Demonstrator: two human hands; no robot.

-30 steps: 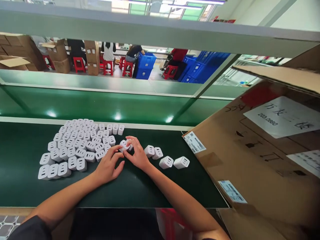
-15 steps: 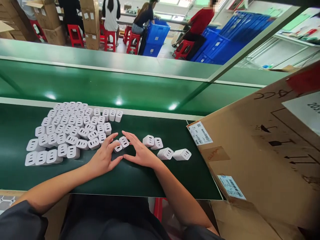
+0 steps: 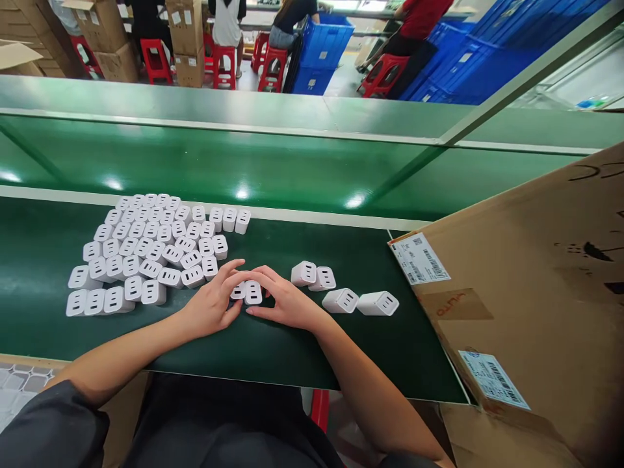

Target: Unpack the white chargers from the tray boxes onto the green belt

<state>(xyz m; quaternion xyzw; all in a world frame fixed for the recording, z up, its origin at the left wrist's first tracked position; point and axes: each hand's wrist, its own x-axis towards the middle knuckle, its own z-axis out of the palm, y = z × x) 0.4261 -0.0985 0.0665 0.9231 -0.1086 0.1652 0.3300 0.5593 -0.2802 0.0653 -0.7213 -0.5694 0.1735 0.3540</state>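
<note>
Two white two-port USB chargers point(image 3: 253, 294) stand side by side between my hands on the dark green work surface point(image 3: 214, 354). My left hand point(image 3: 207, 309) curls around the left charger, its fingers covering part of the top. From the other side, my right hand point(image 3: 290, 302) closes around the right charger, thumb in front and fingers behind. The fingertips of both hands meet above the pair. To the left, a large group of matching chargers point(image 3: 130, 265) stands in uneven rows, ports up. Several loose chargers point(image 3: 341, 300) lie right of my right hand, some tilted.
A big cardboard box point(image 3: 526, 279) with labels borders the surface on the right. A green panel point(image 3: 273, 166) with a metal ledge point(image 3: 234, 110) runs along the back. Beyond it are people on red stools point(image 3: 156, 62), blue crates point(image 3: 324, 49) and stacked cartons point(image 3: 188, 39).
My hands have drawn closer together around the two chargers, which now stand more evenly side by side. The whole view has shifted slightly.
</note>
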